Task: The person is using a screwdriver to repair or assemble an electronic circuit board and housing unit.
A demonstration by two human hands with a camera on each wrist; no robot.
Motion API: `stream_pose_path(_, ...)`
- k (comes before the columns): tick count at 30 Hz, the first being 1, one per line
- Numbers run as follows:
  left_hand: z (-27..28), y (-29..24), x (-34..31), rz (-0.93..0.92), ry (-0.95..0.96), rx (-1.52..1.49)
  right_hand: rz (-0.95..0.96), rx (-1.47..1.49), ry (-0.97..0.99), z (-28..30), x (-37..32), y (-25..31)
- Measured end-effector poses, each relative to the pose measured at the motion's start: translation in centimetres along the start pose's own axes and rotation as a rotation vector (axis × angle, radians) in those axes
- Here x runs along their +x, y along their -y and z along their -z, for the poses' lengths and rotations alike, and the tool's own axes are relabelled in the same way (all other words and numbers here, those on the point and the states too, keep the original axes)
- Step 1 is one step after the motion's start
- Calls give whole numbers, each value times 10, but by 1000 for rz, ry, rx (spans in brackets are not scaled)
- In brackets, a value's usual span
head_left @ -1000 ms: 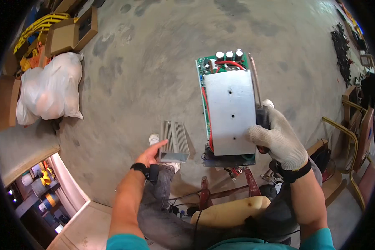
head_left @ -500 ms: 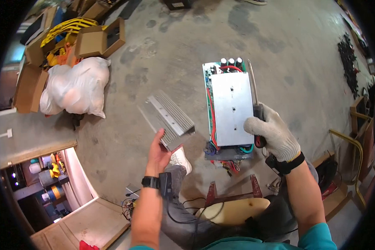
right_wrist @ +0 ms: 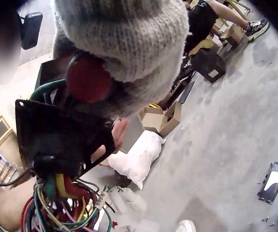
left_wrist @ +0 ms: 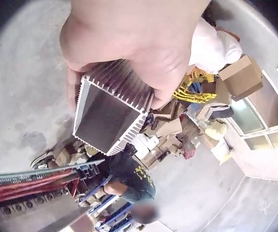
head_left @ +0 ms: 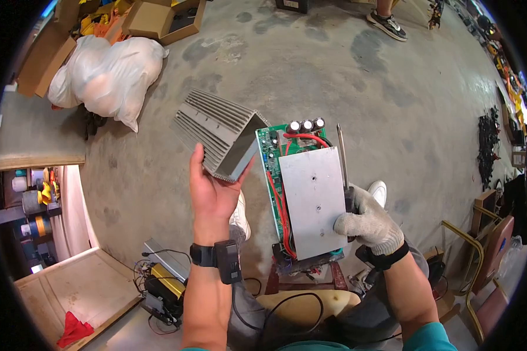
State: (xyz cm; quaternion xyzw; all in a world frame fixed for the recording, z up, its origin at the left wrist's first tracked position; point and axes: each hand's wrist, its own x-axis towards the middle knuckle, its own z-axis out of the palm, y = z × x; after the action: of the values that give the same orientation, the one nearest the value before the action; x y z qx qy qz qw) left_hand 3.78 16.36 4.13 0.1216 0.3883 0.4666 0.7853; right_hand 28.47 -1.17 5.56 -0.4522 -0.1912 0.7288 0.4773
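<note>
My bare left hand (head_left: 212,199) grips a grey finned aluminium housing (head_left: 216,131) by its near end, thumb on one side and fingers on the other. The left wrist view shows the housing (left_wrist: 111,113) as a hollow rectangular tube. In my gloved right hand (head_left: 373,225) are both a screwdriver (head_left: 342,155), its shaft pointing away from me, and a circuit board assembly. Its green board (head_left: 266,149) lies under a flat aluminium plate (head_left: 310,202) with red wires alongside. A black end plate (right_wrist: 57,135) with a bundle of coloured wires (right_wrist: 64,208) hangs at the near end.
A white plastic bag (head_left: 114,73) and an open cardboard box (head_left: 164,20) stand at the far left. Between my legs is a stool with a pale seat (head_left: 307,307). Loose electronics (head_left: 164,292) lie at lower left. Another person's shoe (head_left: 387,26) shows ahead.
My left hand has lifted the housing away from beside my foot and turned it, so its open end faces the board. The right hand keeps hold of the board and screwdriver. The head view has shifted.
</note>
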Motion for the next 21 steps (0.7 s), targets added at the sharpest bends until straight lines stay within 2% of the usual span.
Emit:
stream_pose_path(6, 5, -6, 5, 53, 30, -5, -69, -53, -34, -9, 8, 7)
stream_pose_path(12, 3, -4, 6, 59, -103, 73, -99, -95, 7, -9, 11, 0)
stream_pose_path(14, 6, -1, 9, 71, -49, 58, -139, -186, 37, -13, 10, 4)
stream_pose_path(21, -4, 4, 6, 56, 49, 88, -172, -161, 107, -15, 6, 8)
